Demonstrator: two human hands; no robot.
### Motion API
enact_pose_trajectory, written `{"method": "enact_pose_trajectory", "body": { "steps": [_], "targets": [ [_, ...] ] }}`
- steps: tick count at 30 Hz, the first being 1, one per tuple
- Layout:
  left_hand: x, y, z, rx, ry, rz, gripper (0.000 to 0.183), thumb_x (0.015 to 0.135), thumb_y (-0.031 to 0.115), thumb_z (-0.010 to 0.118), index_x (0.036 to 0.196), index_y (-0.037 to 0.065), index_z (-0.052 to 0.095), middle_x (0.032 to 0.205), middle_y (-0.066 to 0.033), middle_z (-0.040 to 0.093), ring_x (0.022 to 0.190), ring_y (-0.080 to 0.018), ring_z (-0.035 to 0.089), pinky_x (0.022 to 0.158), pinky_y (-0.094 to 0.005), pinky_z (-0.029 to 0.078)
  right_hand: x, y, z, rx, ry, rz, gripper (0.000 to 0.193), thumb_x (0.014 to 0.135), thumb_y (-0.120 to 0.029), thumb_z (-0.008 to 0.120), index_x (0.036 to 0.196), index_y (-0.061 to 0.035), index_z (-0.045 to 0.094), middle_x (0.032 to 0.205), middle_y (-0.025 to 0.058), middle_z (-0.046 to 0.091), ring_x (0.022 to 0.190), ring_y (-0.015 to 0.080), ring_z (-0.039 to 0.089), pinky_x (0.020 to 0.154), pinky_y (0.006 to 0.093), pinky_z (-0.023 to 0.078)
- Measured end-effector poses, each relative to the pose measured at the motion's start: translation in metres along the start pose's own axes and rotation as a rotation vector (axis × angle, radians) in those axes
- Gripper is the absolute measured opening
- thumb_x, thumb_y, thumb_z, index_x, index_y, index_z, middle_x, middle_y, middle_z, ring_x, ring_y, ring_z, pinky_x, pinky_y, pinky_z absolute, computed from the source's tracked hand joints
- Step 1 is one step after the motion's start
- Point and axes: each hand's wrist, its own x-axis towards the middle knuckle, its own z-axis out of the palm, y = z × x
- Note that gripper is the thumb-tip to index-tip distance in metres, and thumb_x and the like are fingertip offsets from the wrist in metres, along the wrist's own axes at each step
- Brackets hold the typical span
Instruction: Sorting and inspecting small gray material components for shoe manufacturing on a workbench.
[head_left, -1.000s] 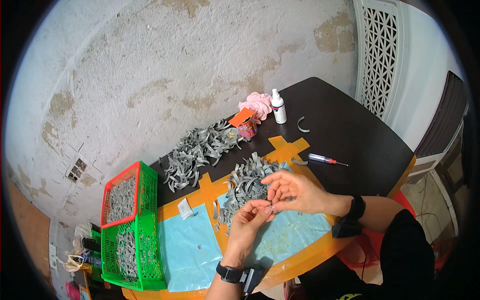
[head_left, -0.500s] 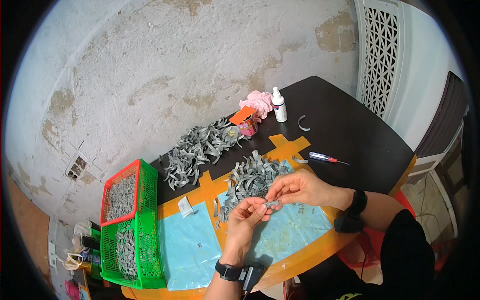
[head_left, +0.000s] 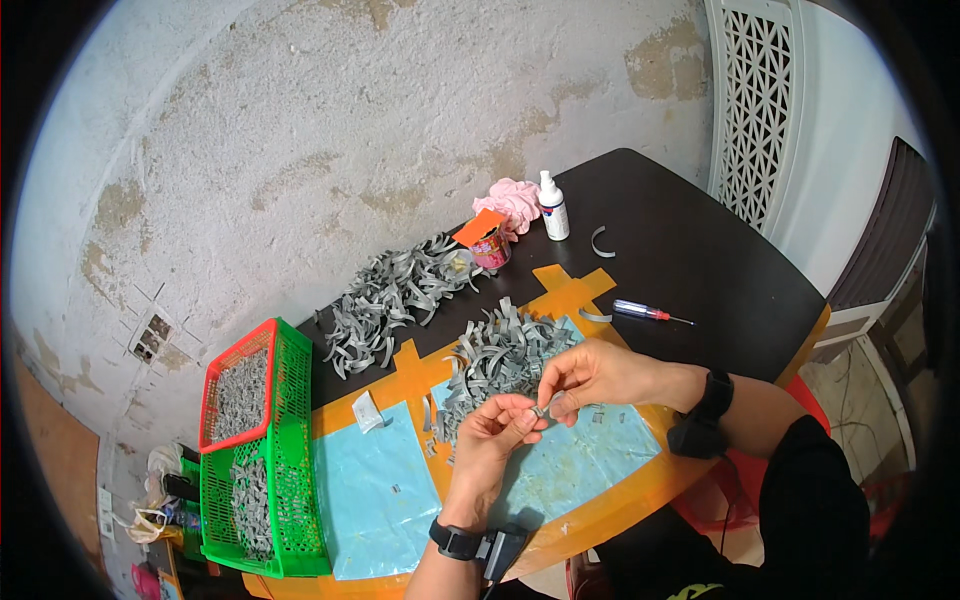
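My left hand (head_left: 497, 425) pinches a small grey piece (head_left: 542, 411) between thumb and fingers. From the other side my right hand (head_left: 588, 378) grips the same piece with its fingertips, which partly cover it, so its exact kind is unclear. Both hands are above the light blue sheet (head_left: 575, 465) near the table's front edge. Just beyond them lies a heap of curved grey strips (head_left: 500, 345). A few small grey bits (head_left: 598, 415) rest on the sheet beside my right hand.
A larger pile of grey strips (head_left: 385, 300) lies farther back. Behind it stand a tin (head_left: 490, 250), a pink cloth (head_left: 508, 205) and a white pump bottle (head_left: 554, 210). A screwdriver (head_left: 640, 310) lies right. Green (head_left: 295, 480) and red-rimmed (head_left: 207, 400) baskets at left hold grey pieces.
My right fingers have shifted slightly at the grey piece, and it appears turned between the fingertips. My left hand has hardly moved. The whole view has drifted a little.
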Motion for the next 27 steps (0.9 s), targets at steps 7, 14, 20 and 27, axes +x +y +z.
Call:
{"method": "enact_pose_trajectory", "body": {
  "steps": [7, 14, 20, 27],
  "targets": [
    [0.000, 0.000, -0.001, -0.037, -0.045, 0.035, 0.013, 0.089, 0.005, 0.060, 0.102, 0.002, 0.060, 0.091, -0.0064, 0.066, 0.082, -0.0129, 0.064, 0.071, -0.0234, 0.052, 0.000, 0.002, -0.001, 0.080, -0.104, -0.131, 0.016, 0.089, -0.003, 0.058, 0.103, 0.0032, 0.062, 0.092, 0.0096, 0.063, 0.084, 0.0162, 0.064, 0.074, 0.0272, 0.053],
    [-0.001, 0.001, -0.003, -0.101, -0.087, -0.028, 0.011, 0.091, 0.005, 0.058, 0.102, 0.003, 0.059, 0.089, -0.0041, 0.065, 0.082, -0.0115, 0.063, 0.072, -0.0212, 0.051, -0.004, -0.007, -0.008, 0.084, -0.045, -0.076, 0.021, 0.091, -0.006, 0.057, 0.110, 0.0027, 0.061, 0.097, 0.0089, 0.064, 0.086, 0.0147, 0.063, 0.078, 0.0276, 0.052],
    [0.000, 0.000, -0.003, -0.138, -0.065, -0.039, 0.010, 0.091, 0.005, 0.057, 0.101, 0.004, 0.059, 0.086, -0.0031, 0.064, 0.080, -0.0109, 0.063, 0.071, -0.0200, 0.052, -0.002, -0.007, -0.007, 0.050, -0.135, -0.150, 0.017, 0.090, -0.004, 0.057, 0.104, 0.0033, 0.062, 0.098, 0.0077, 0.063, 0.085, 0.0143, 0.063, 0.078, 0.0270, 0.051],
    [-0.001, 0.001, -0.001, -0.120, -0.059, -0.059, 0.010, 0.091, 0.006, 0.057, 0.100, 0.004, 0.059, 0.085, -0.0033, 0.064, 0.078, -0.0107, 0.063, 0.069, -0.0197, 0.052, 0.001, 0.002, -0.005, 0.013, -0.123, -0.200, 0.014, 0.088, 0.001, 0.058, 0.101, 0.0034, 0.064, 0.098, 0.0078, 0.057, 0.085, 0.0154, 0.062, 0.080, 0.0278, 0.052]
  ]
}}
